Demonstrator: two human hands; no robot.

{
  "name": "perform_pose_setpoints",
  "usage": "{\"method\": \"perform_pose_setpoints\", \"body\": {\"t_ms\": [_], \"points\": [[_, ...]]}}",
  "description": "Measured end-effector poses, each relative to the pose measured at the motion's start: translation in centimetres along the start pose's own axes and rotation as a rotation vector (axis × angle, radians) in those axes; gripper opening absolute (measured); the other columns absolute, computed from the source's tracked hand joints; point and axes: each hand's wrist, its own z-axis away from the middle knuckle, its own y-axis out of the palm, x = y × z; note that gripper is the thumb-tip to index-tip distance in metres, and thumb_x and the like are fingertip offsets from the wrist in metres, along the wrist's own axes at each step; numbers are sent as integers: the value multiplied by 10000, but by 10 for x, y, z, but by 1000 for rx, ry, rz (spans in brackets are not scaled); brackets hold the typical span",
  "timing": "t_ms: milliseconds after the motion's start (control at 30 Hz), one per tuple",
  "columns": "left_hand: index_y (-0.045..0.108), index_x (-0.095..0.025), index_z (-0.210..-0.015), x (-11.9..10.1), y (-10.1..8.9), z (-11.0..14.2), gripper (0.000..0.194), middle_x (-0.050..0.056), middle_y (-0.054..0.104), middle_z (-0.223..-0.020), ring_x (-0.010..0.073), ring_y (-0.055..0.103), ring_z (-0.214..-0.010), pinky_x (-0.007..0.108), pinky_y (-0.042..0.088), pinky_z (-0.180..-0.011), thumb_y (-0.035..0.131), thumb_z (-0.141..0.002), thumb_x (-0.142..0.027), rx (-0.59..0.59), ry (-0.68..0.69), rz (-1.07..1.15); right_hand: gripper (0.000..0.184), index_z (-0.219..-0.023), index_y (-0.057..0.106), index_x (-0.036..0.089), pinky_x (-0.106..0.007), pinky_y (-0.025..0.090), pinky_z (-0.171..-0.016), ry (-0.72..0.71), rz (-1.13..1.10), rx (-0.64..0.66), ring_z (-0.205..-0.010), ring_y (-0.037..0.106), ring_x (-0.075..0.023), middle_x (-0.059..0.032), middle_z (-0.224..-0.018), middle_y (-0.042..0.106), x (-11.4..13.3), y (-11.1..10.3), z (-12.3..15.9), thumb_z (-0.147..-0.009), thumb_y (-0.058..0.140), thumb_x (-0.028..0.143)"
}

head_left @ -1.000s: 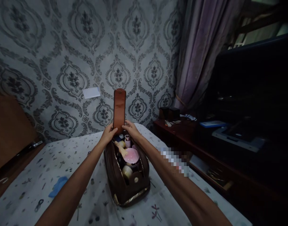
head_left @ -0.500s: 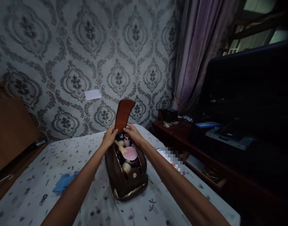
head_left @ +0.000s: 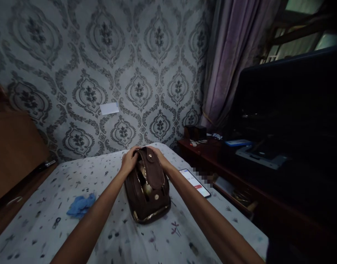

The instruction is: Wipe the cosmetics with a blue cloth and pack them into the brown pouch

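A dark brown cosmetic bag [head_left: 150,212] with gold zippers stands on the bed, its top unzipped. Its strap-like flap [head_left: 155,174] lies forward across the opening, the loose end pointing toward me. A snap stud [head_left: 156,197] shows on the near side, apart from the flap. Through the gap left of the flap I make out a pale round-topped item [head_left: 147,189]. My left hand [head_left: 129,161] grips the far left rim, thumb on top. My right hand [head_left: 158,156] holds the far right side; its fingertips are hidden behind the bag.
A blue cloth [head_left: 80,205] lies on the patterned bedsheet [head_left: 108,238] at left. To the right rests a phone [head_left: 197,186] with a lit screen. Beyond the bed's right edge stands a dark red desk [head_left: 197,154] with an open drawer [head_left: 234,192]. A brown cabinet [head_left: 17,146] is at left.
The flap, upright at the bag's far end before, has come down toward me over the opening, covering most of the contents. Both hands remain at the far end, now gripping the sides.
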Motion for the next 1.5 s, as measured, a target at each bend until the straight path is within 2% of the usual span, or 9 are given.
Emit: {"method": "perform_pose_setpoints", "body": {"t_ms": [233, 467, 600, 700, 933, 1133, 1300, 1400, 1500], "points": [[718, -268, -1096, -17, 3, 29, 320, 33, 689, -1214, 279, 539, -1237, 418, 316, -1143, 611, -801, -202, -15, 109, -104, 355, -1040, 733, 226, -434, 403, -1065, -36, 72, -21, -1115, 614, -263, -40, -1131, 729, 4, -3, 22, -688, 689, 254], [692, -274, -1191, -38, 3, 76, 379, 48, 634, -1315, 267, 471, -1332, 420, 261, -1179, 592, -839, -175, 5, 225, -156, 439, -1140, 716, 237, -453, 403, -1078, -46, 149, -68, -1168, 609, -280, -65, -1211, 707, 1, -6, 52, -701, 723, 261], [673, -280, -1228, -40, 6, 104, 390, 64, 564, -1410, 270, 407, -1398, 452, 260, -1179, 550, -871, -186, 14, 243, -295, 470, -1192, 699, 263, -472, 347, -1134, -62, 193, -122, -1270, 552, -286, -66, -1327, 649, -1, -2, 72, -724, 734, 293], [647, -252, -1250, -38, 7, 116, 390, 75, 573, -1399, 260, 414, -1394, 476, 277, -1172, 500, -895, -187, 10, 268, -410, 449, -1226, 680, 275, -473, 338, -1151, -109, 255, -172, -1304, 530, -278, -63, -1371, 621, -3, 3, 86, -783, 702, 348], [651, -239, -1218, -38, 5, 121, 335, 74, 634, -1340, 252, 416, -1399, 496, 294, -1164, 449, -952, -260, 32, 235, -484, 342, -1137, 699, 274, -478, 361, -1136, -53, 241, -298, -1313, 523, -285, -86, -1389, 598, -8, 9, 106, -875, 613, 475], [679, -235, -1164, -40, 5, 120, 301, 74, 661, -1297, 259, 453, -1358, 507, 308, -1145, 476, -953, -304, 51, 221, -542, 445, -1153, 715, 279, -486, 295, -1175, -17, 186, -283, -1348, 489, -279, -87, -1409, 584, -4, 6, 109, -898, 544, 602], [672, -245, -1119, -41, 6, 116, 250, 68, 689, -1197, 259, 496, -1300, 488, 368, -1097, 536, -909, -253, 48, 247, -600, 494, -1219, 697, 275, -485, 242, -1202, 29, 106, -267, -1395, 436, -275, -85, -1467, 532, 1, 6, 115, -921, 504, 618], [656, -244, -1120, -43, 6, 113, 252, 69, 686, -1153, 258, 522, -1256, 480, 397, -1067, 545, -893, -238, 58, 258, -617, 480, -1216, 696, 272, -474, 255, -1200, 22, 136, -251, -1389, 442, -266, -83, -1453, 544, 3, 6, 114, -935, 491, 602], [644, -245, -1127, -44, 6, 111, 257, 70, 672, -1167, 260, 537, -1225, 480, 410, -1049, 547, -888, -241, 68, 260, -621, 479, -1214, 686, 272, -465, 315, -1172, -19, 223, -243, -1327, 502, -260, -86, -1376, 598, 2, 5, 105, -929, 492, 606]]}}
